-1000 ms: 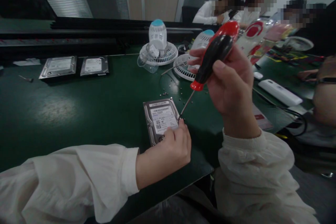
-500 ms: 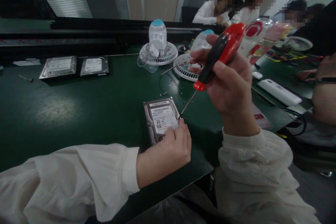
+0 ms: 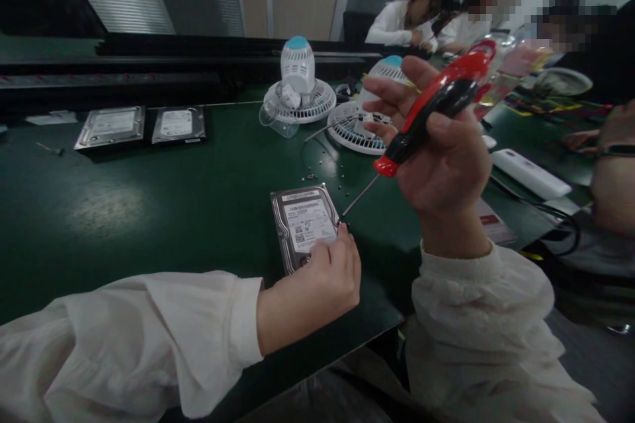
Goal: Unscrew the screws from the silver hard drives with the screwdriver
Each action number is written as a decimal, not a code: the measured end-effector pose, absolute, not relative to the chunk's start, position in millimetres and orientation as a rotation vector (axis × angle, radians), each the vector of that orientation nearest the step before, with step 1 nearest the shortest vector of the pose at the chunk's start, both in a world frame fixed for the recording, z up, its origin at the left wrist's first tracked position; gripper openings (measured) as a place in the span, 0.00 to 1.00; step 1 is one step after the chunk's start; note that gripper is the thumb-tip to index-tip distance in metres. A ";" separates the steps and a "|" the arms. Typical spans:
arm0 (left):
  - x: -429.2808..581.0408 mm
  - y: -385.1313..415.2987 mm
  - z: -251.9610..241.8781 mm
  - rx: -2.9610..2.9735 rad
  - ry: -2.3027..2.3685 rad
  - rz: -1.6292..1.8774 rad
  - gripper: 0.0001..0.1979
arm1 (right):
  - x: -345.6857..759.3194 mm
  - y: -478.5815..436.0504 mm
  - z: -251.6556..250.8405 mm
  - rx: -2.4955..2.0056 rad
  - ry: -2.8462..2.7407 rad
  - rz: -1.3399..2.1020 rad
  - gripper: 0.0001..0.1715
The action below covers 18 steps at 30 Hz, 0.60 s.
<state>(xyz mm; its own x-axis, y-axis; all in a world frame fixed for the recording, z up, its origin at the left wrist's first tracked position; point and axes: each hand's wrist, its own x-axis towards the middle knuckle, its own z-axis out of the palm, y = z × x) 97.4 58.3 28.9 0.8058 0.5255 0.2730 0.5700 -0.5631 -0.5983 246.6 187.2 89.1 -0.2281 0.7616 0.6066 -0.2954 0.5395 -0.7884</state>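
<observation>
A hard drive (image 3: pixel 307 218) lies label up on the green table, its near part covered by my left hand (image 3: pixel 330 271). The fingers of that hand are closed over the drive's near right corner and steady it. My right hand (image 3: pixel 441 145) holds a red and black screwdriver (image 3: pixel 436 109), the thumb pressing on the handle while the other fingers are loosely raised. Its shaft (image 3: pixel 360 195) slants down to the left, and the tip meets the drive's right edge beside my left fingertips. Whether a screw sits under the tip is hidden.
Several small screws (image 3: pixel 311 176) lie beyond the drive. Two more hard drives (image 3: pixel 110 124) sit at the back left. White fans (image 3: pixel 297 73) stand at the back centre. A white oblong device (image 3: pixel 530 173) and a cable lie right. Other people sit at the back and right.
My right hand has turned the screwdriver handle and shifted it a little to the right, with the fingers opening more. The tip stays at the drive's edge; my left hand has not moved.
</observation>
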 end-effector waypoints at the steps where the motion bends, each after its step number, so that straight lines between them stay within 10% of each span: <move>1: 97.2 58.1 29.2 -2.294 -0.805 -0.078 0.19 | 244.6 186.3 87.9 -0.442 -1.491 0.971 0.20; 18: 96.9 59.7 27.1 -2.268 -0.793 -0.107 0.20 | 240.0 181.8 83.6 -0.504 -1.483 0.832 0.11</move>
